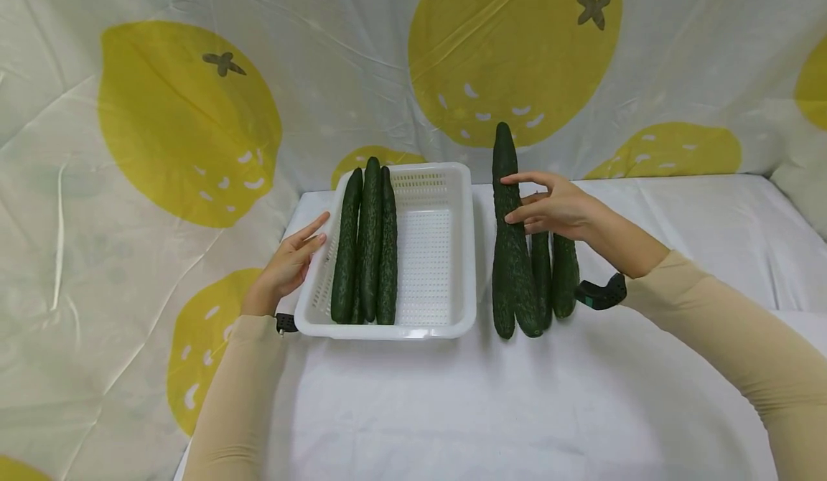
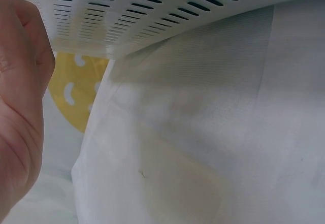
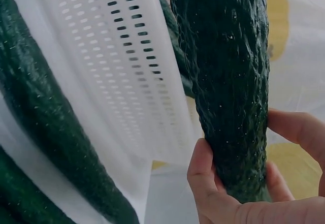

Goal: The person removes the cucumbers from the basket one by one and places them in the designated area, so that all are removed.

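My right hand (image 1: 558,207) grips a dark green, bumpy cucumber (image 1: 505,154) on the right side of the table. In the right wrist view, thumb and fingers close on both sides of this cucumber (image 3: 228,82) near its end. Its lower part overlaps other cucumbers (image 1: 565,280) lying below the hand. My left hand (image 1: 287,265) holds the left rim of a white plastic basket (image 1: 468,251), thumb and forefinger at the edge. Several cucumbers (image 1: 370,240) lie lengthwise along the basket's left side. The left wrist view shows the basket's slotted wall (image 2: 137,10) beside the hand.
A white cloth (image 1: 400,409) covers the table. Behind and to the left hangs a pale curtain (image 1: 349,57) printed with large yellow lemons, meeting the table's back edge just behind the basket.
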`<state>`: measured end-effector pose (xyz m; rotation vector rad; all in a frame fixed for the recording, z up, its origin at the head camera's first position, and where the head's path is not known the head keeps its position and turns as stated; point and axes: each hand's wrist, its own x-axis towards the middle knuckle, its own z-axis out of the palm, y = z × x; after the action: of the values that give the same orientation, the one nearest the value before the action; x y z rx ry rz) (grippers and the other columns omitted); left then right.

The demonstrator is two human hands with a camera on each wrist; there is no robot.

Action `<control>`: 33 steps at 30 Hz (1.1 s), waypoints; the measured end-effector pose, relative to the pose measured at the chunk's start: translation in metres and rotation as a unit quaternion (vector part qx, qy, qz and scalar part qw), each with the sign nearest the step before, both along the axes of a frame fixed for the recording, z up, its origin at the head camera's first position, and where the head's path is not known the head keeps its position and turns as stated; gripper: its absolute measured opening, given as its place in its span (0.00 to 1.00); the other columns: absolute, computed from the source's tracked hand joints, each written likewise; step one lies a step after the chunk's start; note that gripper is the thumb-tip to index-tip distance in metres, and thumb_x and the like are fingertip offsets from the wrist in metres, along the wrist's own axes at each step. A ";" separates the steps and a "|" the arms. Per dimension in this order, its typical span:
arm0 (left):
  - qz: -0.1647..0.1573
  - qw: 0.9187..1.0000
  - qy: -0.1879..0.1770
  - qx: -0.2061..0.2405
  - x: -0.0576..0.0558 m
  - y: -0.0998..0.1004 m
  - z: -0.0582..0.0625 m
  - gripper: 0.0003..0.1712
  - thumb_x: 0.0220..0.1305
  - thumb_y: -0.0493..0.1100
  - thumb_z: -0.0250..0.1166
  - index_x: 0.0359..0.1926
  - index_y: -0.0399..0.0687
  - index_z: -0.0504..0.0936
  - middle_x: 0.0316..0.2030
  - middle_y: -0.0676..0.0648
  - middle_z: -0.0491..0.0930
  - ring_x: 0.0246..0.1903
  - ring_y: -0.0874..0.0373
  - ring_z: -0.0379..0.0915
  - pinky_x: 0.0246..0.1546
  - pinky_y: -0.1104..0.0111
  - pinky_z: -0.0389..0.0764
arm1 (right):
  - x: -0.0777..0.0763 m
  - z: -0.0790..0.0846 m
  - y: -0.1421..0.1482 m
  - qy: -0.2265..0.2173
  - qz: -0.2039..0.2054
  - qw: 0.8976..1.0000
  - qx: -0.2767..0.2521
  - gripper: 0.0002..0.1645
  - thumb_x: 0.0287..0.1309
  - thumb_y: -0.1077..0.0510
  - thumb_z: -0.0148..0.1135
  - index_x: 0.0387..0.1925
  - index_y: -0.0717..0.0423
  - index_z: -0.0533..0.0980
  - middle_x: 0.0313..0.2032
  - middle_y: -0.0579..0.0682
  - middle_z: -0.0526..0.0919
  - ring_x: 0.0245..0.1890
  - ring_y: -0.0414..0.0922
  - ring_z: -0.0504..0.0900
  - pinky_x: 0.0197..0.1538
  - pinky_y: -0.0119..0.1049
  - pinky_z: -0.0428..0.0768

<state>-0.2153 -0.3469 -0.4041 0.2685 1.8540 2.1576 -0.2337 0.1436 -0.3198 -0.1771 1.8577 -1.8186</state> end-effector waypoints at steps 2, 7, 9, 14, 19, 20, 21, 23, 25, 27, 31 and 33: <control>0.001 1.000 0.000 0.000 0.000 0.000 0.000 0.32 0.79 0.35 0.48 0.79 0.51 0.53 0.54 0.48 0.78 0.44 0.58 0.81 0.40 0.68 0.84 | 0.002 -0.002 0.005 0.005 0.006 1.000 0.002 0.42 0.62 0.71 0.63 0.74 0.52 0.60 0.74 0.66 0.48 0.48 0.43 0.79 0.45 0.38 0.80; 0.004 1.000 -0.002 0.002 0.000 0.000 0.000 0.32 0.78 0.36 0.49 0.79 0.51 0.54 0.54 0.48 0.78 0.45 0.58 0.81 0.42 0.68 0.84 | 0.007 -0.006 0.020 0.010 0.006 1.000 0.007 0.42 0.62 0.70 0.64 0.74 0.52 0.61 0.75 0.67 0.44 0.49 0.41 0.81 0.46 0.38 0.80; 0.004 1.000 0.000 0.002 0.000 0.001 0.000 0.33 0.78 0.36 0.50 0.79 0.51 0.53 0.54 0.48 0.78 0.46 0.58 0.80 0.42 0.68 0.84 | 0.009 -0.009 0.025 0.006 0.003 1.000 0.003 0.42 0.62 0.70 0.64 0.74 0.49 0.62 0.75 0.67 0.43 0.47 0.39 0.81 0.46 0.37 0.80; 0.004 1.000 0.003 0.002 0.000 0.001 0.000 0.33 0.78 0.36 0.50 0.79 0.50 0.53 0.55 0.48 0.78 0.47 0.57 0.80 0.43 0.68 0.83 | 0.012 -0.018 0.037 0.009 0.005 1.000 -0.009 0.39 0.62 0.70 0.64 0.71 0.46 0.65 0.75 0.66 0.41 0.45 0.39 0.82 0.46 0.37 0.80; -0.001 1.000 0.001 0.005 0.001 0.001 -0.001 0.33 0.79 0.36 0.48 0.79 0.50 0.52 0.55 0.48 0.78 0.47 0.57 0.80 0.43 0.67 0.84 | 0.016 -0.023 0.044 0.016 0.004 1.000 -0.004 0.39 0.61 0.70 0.65 0.70 0.47 0.66 0.75 0.68 0.40 0.43 0.39 0.82 0.44 0.37 0.80; -0.002 1.000 0.000 0.006 0.001 0.001 -0.001 0.33 0.79 0.36 0.48 0.79 0.50 0.52 0.55 0.47 0.78 0.47 0.57 0.80 0.43 0.67 0.84 | 0.016 -0.024 0.046 0.014 0.004 1.000 -0.003 0.39 0.61 0.70 0.65 0.70 0.47 0.66 0.75 0.68 0.40 0.42 0.39 0.82 0.43 0.37 0.80; -0.003 1.000 0.001 0.007 0.001 0.001 -0.001 0.33 0.79 0.35 0.48 0.79 0.50 0.52 0.55 0.47 0.78 0.47 0.57 0.80 0.43 0.67 0.84 | 0.017 -0.025 0.047 0.013 0.002 1.000 -0.002 0.39 0.61 0.70 0.66 0.70 0.46 0.66 0.74 0.69 0.40 0.41 0.39 0.81 0.43 0.37 0.80; -0.004 1.000 0.002 0.007 0.000 0.000 -0.001 0.32 0.79 0.35 0.48 0.79 0.50 0.52 0.55 0.47 0.78 0.46 0.57 0.80 0.43 0.67 0.84 | 0.018 -0.027 0.048 0.012 -0.002 1.000 0.001 0.39 0.60 0.70 0.66 0.70 0.46 0.66 0.72 0.70 0.45 0.40 0.39 0.82 0.42 0.37 0.81; -0.006 1.000 0.003 0.008 0.000 0.000 -0.002 0.32 0.79 0.35 0.48 0.79 0.50 0.52 0.54 0.46 0.78 0.45 0.57 0.80 0.42 0.68 0.84 | 0.020 -0.029 0.050 0.011 -0.006 1.000 0.001 0.39 0.60 0.69 0.66 0.70 0.46 0.67 0.69 0.68 0.50 0.39 0.40 0.81 0.41 0.36 0.81; -0.007 1.000 0.005 0.007 -0.001 0.000 -0.002 0.32 0.79 0.35 0.48 0.79 0.49 0.51 0.54 0.46 0.77 0.44 0.58 0.81 0.41 0.69 0.84 | 0.021 -0.031 0.052 0.011 -0.009 1.000 0.003 0.38 0.60 0.70 0.66 0.69 0.45 0.67 0.65 0.65 0.53 0.38 0.40 0.81 0.40 0.37 0.81; -0.007 1.000 0.006 0.007 -0.002 -0.001 -0.002 0.33 0.79 0.34 0.48 0.79 0.47 0.50 0.52 0.46 0.77 0.42 0.59 0.81 0.39 0.70 0.83 | 0.023 -0.036 0.058 0.014 -0.004 1.000 0.006 0.38 0.61 0.69 0.66 0.69 0.45 0.67 0.70 0.68 0.48 0.41 0.39 0.82 0.43 0.37 0.81; -0.008 1.000 0.006 0.008 -0.001 -0.001 -0.002 0.33 0.79 0.34 0.48 0.79 0.47 0.50 0.52 0.46 0.77 0.41 0.59 0.81 0.39 0.70 0.83 | 0.024 -0.039 0.062 0.013 -0.002 1.000 0.008 0.38 0.61 0.69 0.66 0.69 0.45 0.67 0.72 0.69 0.44 0.44 0.38 0.81 0.44 0.37 0.81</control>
<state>-0.2168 -0.3482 -0.4061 0.2988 1.8368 2.1651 -0.2100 0.2054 -0.3589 -0.1928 1.8924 -1.8108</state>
